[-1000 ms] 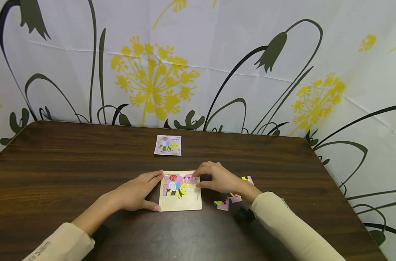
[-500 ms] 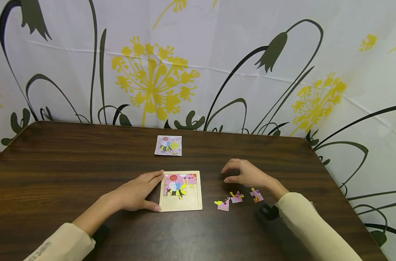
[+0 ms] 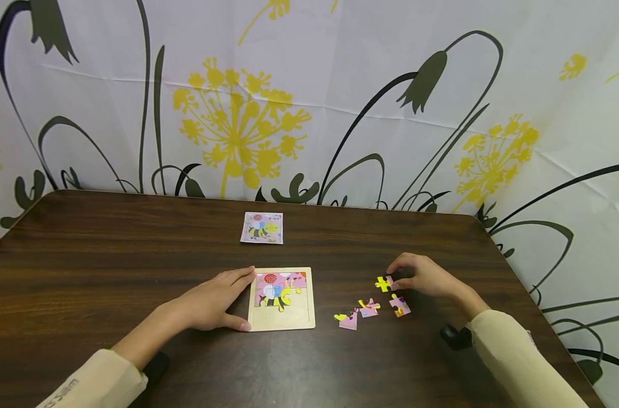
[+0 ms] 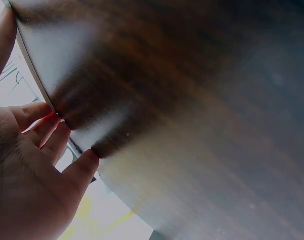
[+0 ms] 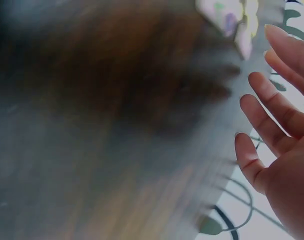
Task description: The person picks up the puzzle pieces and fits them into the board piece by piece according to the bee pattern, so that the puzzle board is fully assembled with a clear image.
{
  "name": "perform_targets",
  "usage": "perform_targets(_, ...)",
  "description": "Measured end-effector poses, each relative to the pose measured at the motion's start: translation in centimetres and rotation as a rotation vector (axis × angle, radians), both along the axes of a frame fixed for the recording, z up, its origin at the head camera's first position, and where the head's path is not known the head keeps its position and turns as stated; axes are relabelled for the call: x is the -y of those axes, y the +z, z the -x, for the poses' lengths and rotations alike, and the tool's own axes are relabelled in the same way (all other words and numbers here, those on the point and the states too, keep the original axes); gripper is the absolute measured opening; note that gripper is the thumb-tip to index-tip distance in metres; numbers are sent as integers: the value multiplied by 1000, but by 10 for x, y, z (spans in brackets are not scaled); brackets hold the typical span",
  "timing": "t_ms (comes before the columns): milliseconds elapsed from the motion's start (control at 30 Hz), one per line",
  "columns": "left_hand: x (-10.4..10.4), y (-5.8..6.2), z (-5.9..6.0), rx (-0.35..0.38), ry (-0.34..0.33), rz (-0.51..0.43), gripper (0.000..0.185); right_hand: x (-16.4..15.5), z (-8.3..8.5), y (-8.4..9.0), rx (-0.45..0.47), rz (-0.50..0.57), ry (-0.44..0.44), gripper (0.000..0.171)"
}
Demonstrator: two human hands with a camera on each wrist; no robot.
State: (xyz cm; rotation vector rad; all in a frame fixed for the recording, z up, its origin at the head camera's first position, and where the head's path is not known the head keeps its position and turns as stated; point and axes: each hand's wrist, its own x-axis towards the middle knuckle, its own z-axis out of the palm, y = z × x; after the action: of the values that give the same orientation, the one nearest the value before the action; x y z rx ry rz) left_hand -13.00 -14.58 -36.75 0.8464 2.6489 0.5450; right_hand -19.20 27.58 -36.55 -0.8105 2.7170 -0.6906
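Note:
A shallow wooden puzzle tray (image 3: pixel 284 320) holds the joined upper part of a bee jigsaw (image 3: pixel 275 292). My left hand (image 3: pixel 210 300) rests along its left side, thumb at the lower corner and fingers at the upper corner; the left wrist view shows straight fingers on the edge. To the right, my right hand (image 3: pixel 424 276) is spread around a yellow and pink puzzle piece (image 3: pixel 383 284), thumb and index apart beside it. Three loose pieces lie nearer: a pink and orange puzzle piece (image 3: pixel 400 306), a pink and yellow puzzle piece (image 3: pixel 369 307), and a pink corner piece (image 3: pixel 348 321).
A printed bee picture card (image 3: pixel 262 228) lies behind the tray on the dark wooden table (image 3: pixel 136 238). A white cloth with flower patterns (image 3: pixel 340 73) hangs behind the table's far edge.
My right hand has left the tray's upper right corner, where a pink puzzle piece now lies in place, and moved right to the loose pieces. My left hand has stayed put.

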Motion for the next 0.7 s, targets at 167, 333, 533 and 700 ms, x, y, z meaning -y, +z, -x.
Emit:
perform_targets(167, 0, 0, 0, 1, 0, 1, 91, -7, -1, -8, -22, 15, -6, 21)
perform_targets(333, 0, -1, 0, -5, -5, -2, 91, -7, -2, -13, -16, 38, -26, 23)
perform_targets(533, 0, -2, 0, 1, 0, -1, 91, -7, -3, -16, -32, 50, -27, 23)
perform_targets(700, 0, -1, 0, -2, 0, -2, 91, -7, -3, -18, -58, 54, -16, 22)
